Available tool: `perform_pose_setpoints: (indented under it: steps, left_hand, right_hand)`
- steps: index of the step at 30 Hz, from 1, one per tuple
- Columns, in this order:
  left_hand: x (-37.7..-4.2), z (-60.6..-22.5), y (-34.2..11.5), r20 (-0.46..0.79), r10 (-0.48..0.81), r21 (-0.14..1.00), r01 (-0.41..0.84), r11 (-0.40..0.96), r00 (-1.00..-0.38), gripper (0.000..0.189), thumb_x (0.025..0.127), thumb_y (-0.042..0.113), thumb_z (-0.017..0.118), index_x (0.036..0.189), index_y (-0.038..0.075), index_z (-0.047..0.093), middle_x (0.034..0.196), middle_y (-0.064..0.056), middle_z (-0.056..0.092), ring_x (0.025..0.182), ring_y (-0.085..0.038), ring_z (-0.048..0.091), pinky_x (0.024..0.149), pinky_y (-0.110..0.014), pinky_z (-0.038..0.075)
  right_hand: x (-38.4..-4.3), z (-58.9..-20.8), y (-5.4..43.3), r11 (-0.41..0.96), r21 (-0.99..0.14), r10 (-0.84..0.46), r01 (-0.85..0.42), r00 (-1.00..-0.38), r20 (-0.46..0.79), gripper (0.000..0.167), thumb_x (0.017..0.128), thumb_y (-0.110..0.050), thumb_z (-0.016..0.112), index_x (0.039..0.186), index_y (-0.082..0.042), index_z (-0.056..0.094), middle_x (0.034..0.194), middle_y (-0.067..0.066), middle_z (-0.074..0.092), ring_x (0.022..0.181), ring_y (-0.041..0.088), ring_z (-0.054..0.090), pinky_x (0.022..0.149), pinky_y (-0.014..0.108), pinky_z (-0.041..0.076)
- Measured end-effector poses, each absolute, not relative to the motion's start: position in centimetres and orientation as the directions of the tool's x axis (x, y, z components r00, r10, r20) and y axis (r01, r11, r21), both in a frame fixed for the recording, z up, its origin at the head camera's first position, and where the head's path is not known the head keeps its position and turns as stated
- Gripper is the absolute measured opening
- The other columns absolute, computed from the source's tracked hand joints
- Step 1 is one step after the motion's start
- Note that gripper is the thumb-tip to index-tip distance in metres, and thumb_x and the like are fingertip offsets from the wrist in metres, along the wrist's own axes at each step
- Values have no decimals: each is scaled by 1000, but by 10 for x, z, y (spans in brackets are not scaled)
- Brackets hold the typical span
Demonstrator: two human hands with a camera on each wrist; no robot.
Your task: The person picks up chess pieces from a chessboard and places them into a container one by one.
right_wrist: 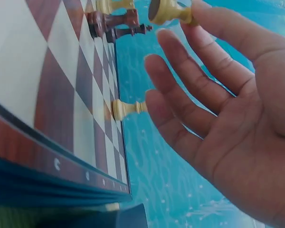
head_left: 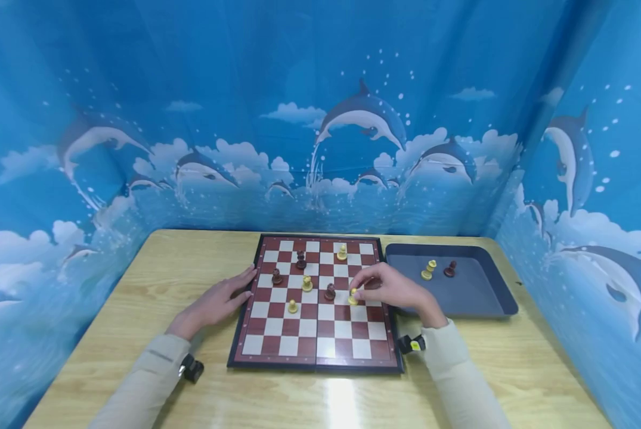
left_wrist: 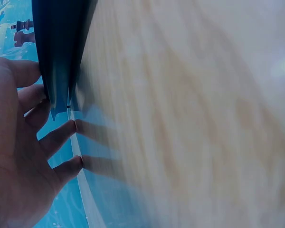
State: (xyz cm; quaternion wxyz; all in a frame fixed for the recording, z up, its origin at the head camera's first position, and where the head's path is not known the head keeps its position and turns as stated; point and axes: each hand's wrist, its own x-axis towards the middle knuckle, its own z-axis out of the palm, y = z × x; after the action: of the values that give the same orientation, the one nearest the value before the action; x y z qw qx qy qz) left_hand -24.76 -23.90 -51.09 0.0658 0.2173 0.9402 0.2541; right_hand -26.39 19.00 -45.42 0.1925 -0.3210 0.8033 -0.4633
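Note:
My right hand (head_left: 390,289) pinches a yellow chess piece (right_wrist: 168,12) between thumb and forefinger, its base tipped clear of the chessboard (head_left: 333,345) in the right wrist view. The fingertips cover its top. Just left of it stands a dark piece (head_left: 329,291). My left hand (head_left: 215,304) lies at the board's left edge, fingers stretched out and touching the rim. On the board also stand a yellow pawn (head_left: 292,306), a yellow piece (head_left: 307,283), another yellow piece (head_left: 342,252), a dark king (head_left: 301,259) and a dark piece (head_left: 276,276).
A dark grey tray (head_left: 476,301) stands right of the board, holding a yellow piece (head_left: 429,269) and a dark piece (head_left: 450,269). Board and tray are on a wooden table (head_left: 191,256). Blue dolphin-print curtains (head_left: 277,77) hang behind and at both sides.

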Motion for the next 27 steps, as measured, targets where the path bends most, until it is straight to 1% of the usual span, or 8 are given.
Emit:
perform_pose_setpoints:
  steps: [5,9,11,15,17,20,24,27]
  left_hand:
    - [-247,-511,-239,-13,438,503,373,780,-899,59,108,35,46,160,12,29,169,-10,21,149,-42,32,120,-64,25]
    - [-246,-511,-239,-11,442,502,377,778,-897,59,108,35,46,160,11,29,169,-11,21,149,-42,33,120,-64,26]
    - [-246,-511,-239,-8,443,503,379,777,-897,59,108,35,46,160,11,29,169,-11,21,148,-42,33,120,-64,26]
    - [-246,-511,-238,0,444,509,383,771,-896,59,108,34,46,160,10,30,168,-12,22,148,-43,33,120,-64,27]
    - [-246,-511,-238,6,449,508,389,768,-894,59,108,33,47,159,10,30,168,-12,22,147,-44,34,119,-65,27]
    - [-246,-511,-238,1,445,510,384,770,-895,59,108,33,47,160,11,30,168,-11,22,148,-42,34,120,-64,27]
    - [-246,-510,-238,2,444,508,384,771,-896,58,108,32,46,160,11,30,168,-11,22,148,-43,34,120,-64,27]
    - [-245,-509,-237,5,444,510,384,769,-896,58,108,32,46,160,10,30,168,-13,22,148,-44,33,120,-65,27]
  right_hand:
    - [-264,-450,199,389,-849,-628,-358,-777,40,25,98,-18,69,116,0,72,103,10,75,83,42,67,66,32,57]
    - [-266,-450,206,394,-846,-597,-358,-800,60,27,99,-20,68,118,-1,72,113,17,73,91,36,67,75,36,58]
    - [-267,-449,209,395,-849,-575,-352,-815,70,26,99,-20,69,118,-2,72,115,16,72,93,34,66,79,38,57]
    - [-267,-448,216,387,-858,-531,-337,-842,91,25,98,-19,70,118,-4,73,116,15,70,100,33,65,87,41,57]
    - [-267,-447,220,381,-865,-513,-327,-853,97,23,98,-19,70,117,-6,74,117,18,69,102,34,64,89,43,57]
    - [-266,-444,227,374,-871,-489,-320,-866,108,21,98,-18,70,116,-9,74,119,24,68,107,34,66,94,41,57]
    - [-267,-441,239,362,-874,-473,-325,-871,128,19,98,-16,69,115,-8,74,120,23,69,109,31,66,95,33,56]
    - [-268,-440,247,349,-880,-459,-322,-878,139,22,98,-14,69,115,0,72,122,23,68,109,25,66,93,28,57]
